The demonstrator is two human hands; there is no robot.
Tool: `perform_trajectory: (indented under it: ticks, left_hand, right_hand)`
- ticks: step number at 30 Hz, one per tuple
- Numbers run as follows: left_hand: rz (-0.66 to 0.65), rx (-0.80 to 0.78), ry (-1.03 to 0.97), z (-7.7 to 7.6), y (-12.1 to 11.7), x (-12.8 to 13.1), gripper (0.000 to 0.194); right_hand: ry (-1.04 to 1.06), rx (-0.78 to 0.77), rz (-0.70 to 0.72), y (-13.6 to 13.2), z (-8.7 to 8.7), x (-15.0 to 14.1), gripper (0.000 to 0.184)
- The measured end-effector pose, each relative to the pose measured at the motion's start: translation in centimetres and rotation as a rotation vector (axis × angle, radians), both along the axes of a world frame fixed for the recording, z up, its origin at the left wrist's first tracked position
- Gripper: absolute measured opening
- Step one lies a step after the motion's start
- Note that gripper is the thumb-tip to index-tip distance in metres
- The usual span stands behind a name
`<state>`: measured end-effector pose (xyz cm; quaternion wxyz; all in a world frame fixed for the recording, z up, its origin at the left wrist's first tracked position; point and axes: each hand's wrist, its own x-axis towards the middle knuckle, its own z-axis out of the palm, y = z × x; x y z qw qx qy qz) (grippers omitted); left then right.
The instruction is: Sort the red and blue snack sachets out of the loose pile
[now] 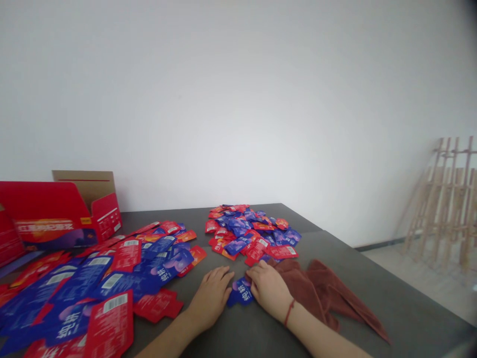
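Note:
Between my hands, a small blue printed sachet [243, 293] with white characters and a purple design lies on the dark table. My left hand [211, 297] is at its left edge, fingers bent and held close together. My right hand [269, 289], with a red string round the wrist, grips the right edge, and its fingers cover part of the sachet. Beside and partly behind the right hand is a crumpled brown cloth [316, 288]. Just beyond both hands rises a heap of red and blue sachets [242, 231].
Larger red and blue flat packets [122, 278] spread across the table's left side. Behind them stands an open red cardboard box [48, 209]. A white wall [238, 109] borders the table's back. Wooden racks [447, 199] lean at the far right, past the table's edge.

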<state>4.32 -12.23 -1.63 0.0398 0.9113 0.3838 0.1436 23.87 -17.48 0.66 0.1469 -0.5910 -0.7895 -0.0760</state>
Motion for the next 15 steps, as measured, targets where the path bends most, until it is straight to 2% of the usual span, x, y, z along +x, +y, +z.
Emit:
perform_trajectory:
  ticks: [4,9,12,15]
  left_hand:
    - [-0.007,0.004,-0.01,-0.1,0.0,0.0,0.04]
    - [-0.016,0.011,-0.018,-0.3,0.1,-0.1,0.039]
    - [-0.023,0.014,-0.03,-0.3,0.1,-0.1,0.039]
    - [-0.016,0.002,-0.026,0.0,-0.1,-0.1,0.039]
  right_hand:
    - [-0.028,-0.032,0.152,0.1,-0.1,-0.9,0.021]
    - [0.029,-0.045,0.328,-1.2,0.1,0.3,0.033]
    - [0.062,-0.027,0.335,-2.4,0.0,1.6,0.036]
    - [0.08,0.007,0.261,-3.1,-0.4,2.7,0.036]
